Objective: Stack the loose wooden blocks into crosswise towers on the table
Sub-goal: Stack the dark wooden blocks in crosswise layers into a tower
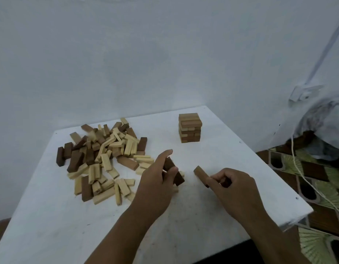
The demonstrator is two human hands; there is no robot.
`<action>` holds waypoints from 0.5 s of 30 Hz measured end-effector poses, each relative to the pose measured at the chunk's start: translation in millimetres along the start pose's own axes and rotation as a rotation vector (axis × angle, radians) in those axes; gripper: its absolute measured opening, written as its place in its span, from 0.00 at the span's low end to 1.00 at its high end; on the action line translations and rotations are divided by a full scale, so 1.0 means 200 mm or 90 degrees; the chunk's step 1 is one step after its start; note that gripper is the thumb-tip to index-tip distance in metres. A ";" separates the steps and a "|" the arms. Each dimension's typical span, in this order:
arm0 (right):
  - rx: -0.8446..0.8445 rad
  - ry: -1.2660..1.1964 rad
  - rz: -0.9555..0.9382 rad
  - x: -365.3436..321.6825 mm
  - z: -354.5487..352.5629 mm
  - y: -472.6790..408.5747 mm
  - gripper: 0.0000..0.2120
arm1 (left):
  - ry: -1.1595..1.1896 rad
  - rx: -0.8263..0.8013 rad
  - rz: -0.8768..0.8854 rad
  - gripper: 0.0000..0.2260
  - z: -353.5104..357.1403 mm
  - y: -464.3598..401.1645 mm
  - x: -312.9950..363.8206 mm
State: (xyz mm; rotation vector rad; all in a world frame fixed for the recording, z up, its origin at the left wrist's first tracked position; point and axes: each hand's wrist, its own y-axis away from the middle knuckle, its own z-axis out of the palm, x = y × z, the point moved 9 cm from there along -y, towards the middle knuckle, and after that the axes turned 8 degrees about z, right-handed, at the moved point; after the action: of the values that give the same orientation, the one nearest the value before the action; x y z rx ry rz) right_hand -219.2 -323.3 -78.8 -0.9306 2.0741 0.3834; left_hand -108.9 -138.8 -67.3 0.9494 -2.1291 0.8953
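A heap of loose wooden blocks (102,159), pale and dark brown, lies on the left half of the white table (50,225). A finished crosswise tower (189,127) of mid-brown blocks stands at the far right of the table. My left hand (157,180) grips a dark brown block (174,173) near the table's middle, with a few pale blocks partly hidden beneath it. My right hand (231,184) holds a mid-brown block (200,175) that juts out to the left, a little to the right of the left hand.
A pale wall rises right behind the table. Off the table's right edge the floor has a patterned mat (317,187), with a white cord (305,180) running across it and a grey cloth bundle (321,121) above. The table's right corner (309,210) is close to my right hand.
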 end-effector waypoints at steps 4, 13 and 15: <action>-0.021 0.073 0.017 0.12 -0.06 -0.02 0.19 | -0.023 -0.069 0.002 0.23 0.23 -0.02 0.06; -0.066 0.081 0.025 0.18 -0.11 -0.06 0.11 | -0.096 -0.105 0.007 0.28 0.38 -0.10 0.07; -0.067 0.034 0.057 0.19 -0.13 -0.08 0.15 | -0.124 -0.094 0.048 0.18 0.38 -0.12 0.10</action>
State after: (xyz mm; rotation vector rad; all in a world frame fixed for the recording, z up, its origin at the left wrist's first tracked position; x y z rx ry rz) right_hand -236.6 -366.3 -91.8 -0.9195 2.1677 0.5240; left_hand -121.1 -216.9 -87.7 0.9179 -2.3735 0.6939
